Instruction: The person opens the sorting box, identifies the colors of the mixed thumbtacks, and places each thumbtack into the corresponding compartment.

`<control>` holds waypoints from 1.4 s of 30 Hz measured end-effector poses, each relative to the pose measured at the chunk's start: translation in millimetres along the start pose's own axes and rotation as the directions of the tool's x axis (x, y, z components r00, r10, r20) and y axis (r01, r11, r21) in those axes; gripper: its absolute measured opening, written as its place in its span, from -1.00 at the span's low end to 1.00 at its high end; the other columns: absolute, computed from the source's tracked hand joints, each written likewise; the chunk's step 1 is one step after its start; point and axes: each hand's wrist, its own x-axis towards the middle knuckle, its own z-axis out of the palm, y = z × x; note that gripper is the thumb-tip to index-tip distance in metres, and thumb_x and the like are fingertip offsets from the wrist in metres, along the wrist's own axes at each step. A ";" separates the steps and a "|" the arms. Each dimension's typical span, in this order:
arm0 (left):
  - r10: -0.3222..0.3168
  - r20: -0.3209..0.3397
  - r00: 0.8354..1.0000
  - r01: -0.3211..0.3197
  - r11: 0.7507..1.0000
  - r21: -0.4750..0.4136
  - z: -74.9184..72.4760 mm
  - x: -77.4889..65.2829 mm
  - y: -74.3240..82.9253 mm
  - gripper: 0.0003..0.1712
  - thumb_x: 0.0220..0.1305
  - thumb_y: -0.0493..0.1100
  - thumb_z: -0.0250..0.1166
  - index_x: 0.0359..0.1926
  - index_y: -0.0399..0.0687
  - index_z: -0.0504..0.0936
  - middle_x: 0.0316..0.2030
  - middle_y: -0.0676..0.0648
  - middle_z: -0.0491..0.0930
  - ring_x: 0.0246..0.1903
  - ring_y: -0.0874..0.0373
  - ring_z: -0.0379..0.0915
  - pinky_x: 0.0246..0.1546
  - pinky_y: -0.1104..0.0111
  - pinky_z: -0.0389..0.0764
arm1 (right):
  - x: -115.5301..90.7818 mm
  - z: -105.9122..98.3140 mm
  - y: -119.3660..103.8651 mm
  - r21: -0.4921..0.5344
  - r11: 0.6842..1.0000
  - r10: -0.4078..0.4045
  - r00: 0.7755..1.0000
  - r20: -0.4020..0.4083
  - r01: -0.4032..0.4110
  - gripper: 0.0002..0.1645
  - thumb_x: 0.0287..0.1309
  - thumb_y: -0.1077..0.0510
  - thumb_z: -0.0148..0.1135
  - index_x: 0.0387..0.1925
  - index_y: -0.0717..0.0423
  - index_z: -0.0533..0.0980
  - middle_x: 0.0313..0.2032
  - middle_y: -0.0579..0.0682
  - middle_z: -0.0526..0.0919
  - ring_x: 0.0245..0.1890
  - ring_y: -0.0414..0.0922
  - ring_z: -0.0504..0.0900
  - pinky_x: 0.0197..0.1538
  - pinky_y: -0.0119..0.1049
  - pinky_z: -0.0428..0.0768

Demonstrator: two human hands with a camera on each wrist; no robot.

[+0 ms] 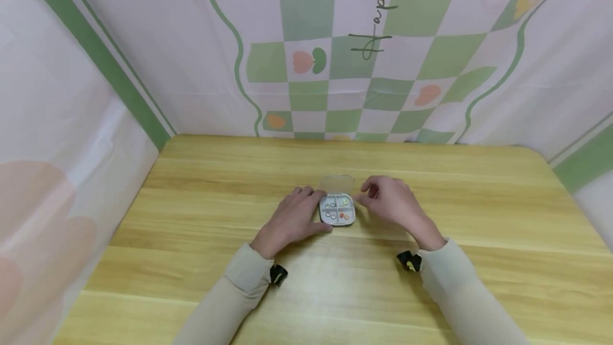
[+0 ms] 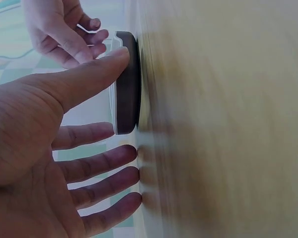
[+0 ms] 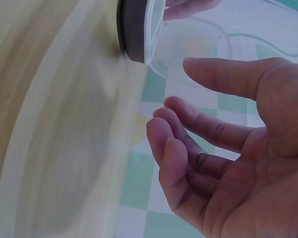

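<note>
A small dark-bottomed compartment box lies on the wooden table with its clear lid raised at the far side. Its pale inside is split into four sections, where tiny round pieces lie, some pale, some yellow-green and orange-red; their kind is too small to tell. My left hand holds the box from the left, thumb on the near edge and index finger at the far edge. In the left wrist view the other fingertips rest on the table. My right hand, its fingers loosely bent, hovers just right of the box, holding nothing.
The wooden table spreads around both hands. Behind it hangs a cloth with green and white checks and lettering, and a pale cloth with a green stripe hangs at the left. Dark wrist-worn pieces show at the cuffs.
</note>
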 end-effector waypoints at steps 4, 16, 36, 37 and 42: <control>-0.010 -0.015 1.000 0.010 1.000 -0.024 -4.0 -0.8 0.4 -0.11 -0.09 0.29 0.34 0.23 0.00 0.36 0.06 -0.04 0.41 0.04 0.05 0.31 0.02 0.20 0.33 | 1.4 -0.8 3.1 0.077 0.997 -0.031 0.999 -0.011 0.031 -0.64 0.13 -0.04 0.18 -0.12 0.10 0.53 -0.35 -0.07 0.57 -0.35 -0.14 0.54 -0.30 -0.24 0.48; -0.068 -0.080 0.994 0.070 0.997 0.030 -5.2 -2.2 -0.5 -0.29 -0.26 0.32 0.43 -0.15 0.00 0.49 -0.23 0.05 0.43 -0.21 0.11 0.34 -0.19 0.22 0.37 | 2.1 5.7 0.0 0.379 0.916 -0.164 0.985 0.054 0.131 -0.37 0.18 -0.14 0.11 0.19 0.11 0.35 -0.09 0.06 0.55 -0.09 -0.01 0.52 -0.07 -0.20 0.47; -0.058 -0.102 0.993 0.062 0.997 0.038 -2.6 -2.5 -1.0 -0.12 -0.16 0.30 0.38 0.13 -0.08 0.43 -0.07 -0.07 0.48 -0.09 0.01 0.38 -0.11 0.17 0.39 | -1.7 17.1 -9.5 0.210 0.969 -0.156 0.979 0.130 0.127 -0.25 -0.10 -0.04 0.38 0.11 0.24 0.39 -0.10 0.07 0.54 -0.14 -0.01 0.52 -0.16 -0.22 0.49; -0.046 -0.090 0.995 0.049 0.998 0.030 -2.8 -2.2 -1.0 -0.11 -0.15 0.30 0.38 0.15 -0.08 0.41 -0.04 -0.07 0.48 -0.07 0.01 0.37 -0.07 0.17 0.38 | -2.0 17.8 -10.2 0.176 0.976 -0.154 0.979 0.134 0.129 -0.22 -0.11 -0.04 0.39 0.13 0.25 0.38 -0.09 0.08 0.54 -0.13 -0.02 0.51 -0.14 -0.20 0.48; 0.018 -0.031 0.999 -0.018 0.999 -0.027 -3.4 -1.0 0.2 -0.16 0.02 0.34 0.23 0.24 -0.03 0.37 0.02 -0.04 0.46 -0.08 0.08 0.35 -0.05 0.24 0.35 | -3.5 20.1 -12.4 0.031 0.985 -0.171 0.977 0.128 0.168 -0.15 -0.19 -0.09 0.42 0.11 0.28 0.40 -0.05 0.11 0.54 -0.10 0.00 0.49 -0.08 -0.11 0.44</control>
